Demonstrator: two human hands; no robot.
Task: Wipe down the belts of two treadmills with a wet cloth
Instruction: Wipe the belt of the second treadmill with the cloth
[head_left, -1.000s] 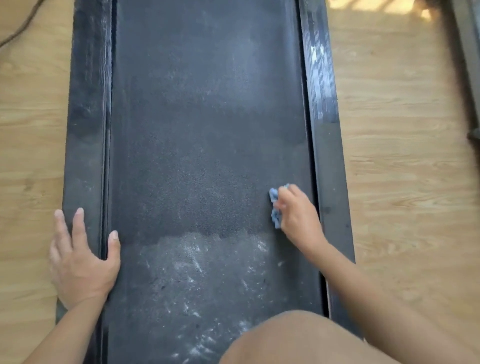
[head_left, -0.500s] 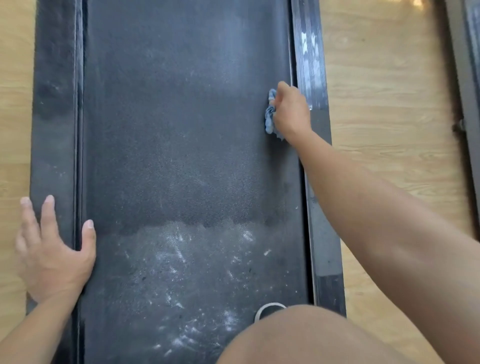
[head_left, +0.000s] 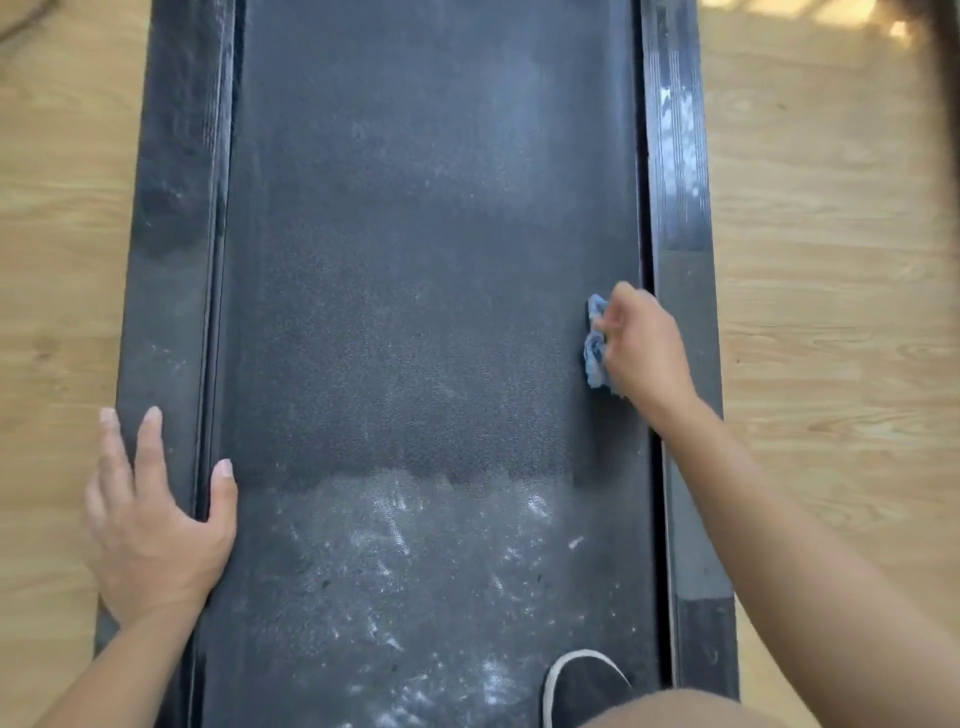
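A black treadmill belt (head_left: 415, 312) runs up the middle of the view. Its far part looks dark and wiped, while the near part (head_left: 415, 571) carries white dusty smears. My right hand (head_left: 641, 351) grips a crumpled blue cloth (head_left: 595, 345) and presses it on the belt beside the right side rail (head_left: 680, 208). My left hand (head_left: 150, 519) lies flat with straight fingers on the left side rail (head_left: 166, 260), its thumb on the belt's edge.
Light wooden floor (head_left: 831, 312) lies on both sides of the treadmill. My knee (head_left: 675, 709) and a dark shoe with a white rim (head_left: 582, 686) rest on the belt at the bottom right. A dark object (head_left: 945, 78) stands at the top right edge.
My right hand went up the belt's right edge with the cloth, then came back down to the middle. The left hand stayed on the left rail.
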